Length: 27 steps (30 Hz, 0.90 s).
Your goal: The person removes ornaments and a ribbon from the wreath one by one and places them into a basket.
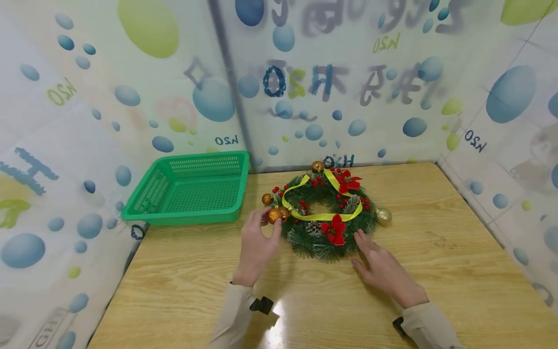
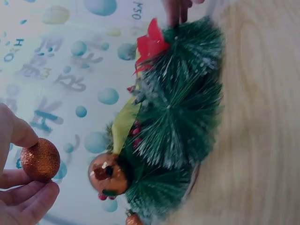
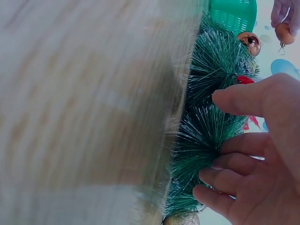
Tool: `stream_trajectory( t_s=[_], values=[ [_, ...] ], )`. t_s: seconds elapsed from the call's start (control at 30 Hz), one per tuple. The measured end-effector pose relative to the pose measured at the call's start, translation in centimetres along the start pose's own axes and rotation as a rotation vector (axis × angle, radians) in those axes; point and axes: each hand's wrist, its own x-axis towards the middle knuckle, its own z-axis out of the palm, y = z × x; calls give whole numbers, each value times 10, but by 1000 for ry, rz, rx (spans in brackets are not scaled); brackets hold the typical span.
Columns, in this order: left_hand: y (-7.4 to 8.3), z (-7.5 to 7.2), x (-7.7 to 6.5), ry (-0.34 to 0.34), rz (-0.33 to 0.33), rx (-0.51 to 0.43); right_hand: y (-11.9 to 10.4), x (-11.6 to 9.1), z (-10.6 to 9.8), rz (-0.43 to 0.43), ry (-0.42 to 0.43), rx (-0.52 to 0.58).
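My left hand (image 1: 258,245) pinches a glittery copper Christmas bauble (image 2: 41,160) between thumb and fingers, at the left side of a green wreath (image 1: 302,242). In the right wrist view a small wire hook hangs from this bauble (image 3: 284,33). A shiny copper bauble (image 2: 108,174) sits on the wreath close by. My right hand (image 1: 385,271) rests its extended fingers at the wreath's near right edge, holding nothing. Yellow ribbon (image 1: 320,216), red flowers (image 1: 334,230), berries and a pinecone (image 1: 313,228) decorate the wreath. A gold bauble (image 1: 383,216) is at its right side.
A green plastic basket (image 1: 196,216) stands at the table's back left, with nothing showing inside it. The wooden table (image 1: 314,300) meets a wall (image 1: 301,126) covered in printed sheeting behind the wreath, with more sheeting along both sides.
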Motion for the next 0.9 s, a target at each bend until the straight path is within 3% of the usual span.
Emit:
stream_trajectory(
  t_s=[0.37,0.9],
  values=[
    [-16,-31,30,103,44,26,-3,2,-2,1,-2,-6],
    [-45,-55,55,126,-32,43,-4,2,-3,5,-15,-4]
  ],
)
